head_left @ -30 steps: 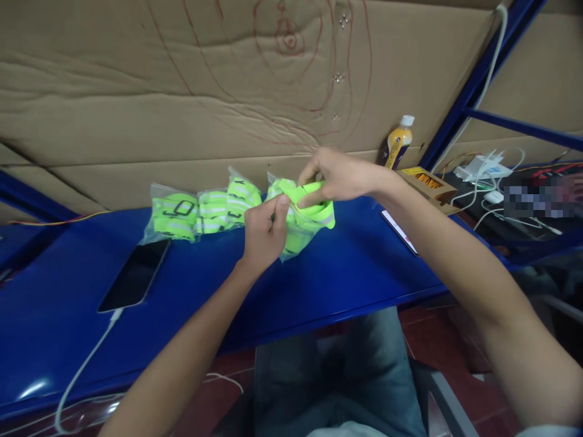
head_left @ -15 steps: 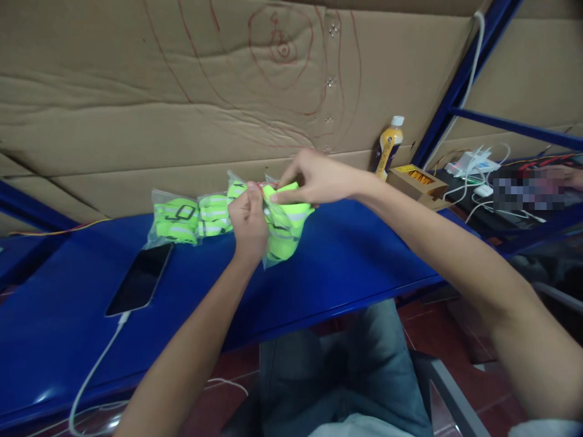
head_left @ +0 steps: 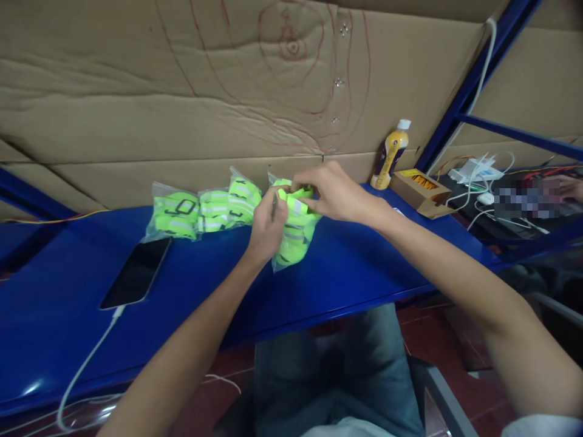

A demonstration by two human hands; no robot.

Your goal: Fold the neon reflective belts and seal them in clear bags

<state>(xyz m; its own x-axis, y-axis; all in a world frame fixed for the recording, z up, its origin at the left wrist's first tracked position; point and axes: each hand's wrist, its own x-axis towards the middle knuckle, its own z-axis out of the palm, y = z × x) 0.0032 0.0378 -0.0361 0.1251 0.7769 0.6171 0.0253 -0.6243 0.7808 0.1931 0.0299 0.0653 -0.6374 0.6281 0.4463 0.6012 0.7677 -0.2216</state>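
My left hand (head_left: 268,226) is closed on the left side of a clear plastic bag (head_left: 295,246), near its mouth. Folded neon-yellow fabric with silvery reflective stripes (head_left: 298,205) fills the bag and pokes out at the top. From the right, my right hand (head_left: 336,191) reaches over the mouth, its bent fingers on the protruding fabric; the fingertips are partly hidden. To the left, similar filled bags lie in a row: one with a black rectangular outline (head_left: 177,215), a striped one (head_left: 213,211) and one beside my left hand (head_left: 243,200).
A phone (head_left: 136,273) with a white charging cable lies on the blue tabletop (head_left: 191,315). At the back right stand a yellow drink bottle (head_left: 390,156) and an open cardboard box (head_left: 421,193). Beyond the blue frame are cables, a power strip (head_left: 476,169) and another person's hand (head_left: 569,188).
Both hands and the held bag have shifted slightly right in view, uncovering more of the neighbouring bag. The fabric at the mouth looks more bunched up between my hands.
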